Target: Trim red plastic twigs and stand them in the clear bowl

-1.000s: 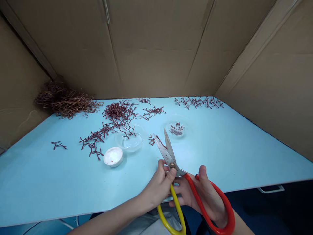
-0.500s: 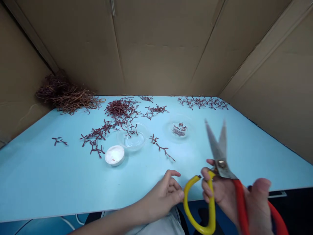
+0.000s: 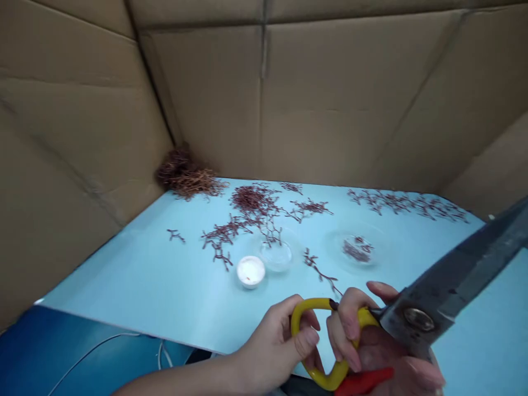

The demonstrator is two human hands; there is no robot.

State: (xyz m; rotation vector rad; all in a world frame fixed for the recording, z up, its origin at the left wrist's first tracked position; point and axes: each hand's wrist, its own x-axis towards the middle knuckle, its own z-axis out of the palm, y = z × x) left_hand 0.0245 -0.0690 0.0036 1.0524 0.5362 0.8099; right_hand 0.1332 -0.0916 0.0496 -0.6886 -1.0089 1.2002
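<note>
As I watch through the head camera, the left hand (image 3: 270, 352) curls around the yellow handle (image 3: 299, 324) of the scissors (image 3: 418, 319), and the right hand (image 3: 371, 357) wraps its fingers over the same loop, with the red handle (image 3: 363, 380) below it. The blades (image 3: 457, 286) angle up and right over the blue board (image 3: 124, 269). Just past the fingers lies a red sprig (image 3: 319, 269), then a white cup (image 3: 251, 271), a glass dish (image 3: 276, 256), a second dish (image 3: 357, 247), and a tangled pile (image 3: 185, 179) against the cardboard wall (image 3: 289, 99).
</note>
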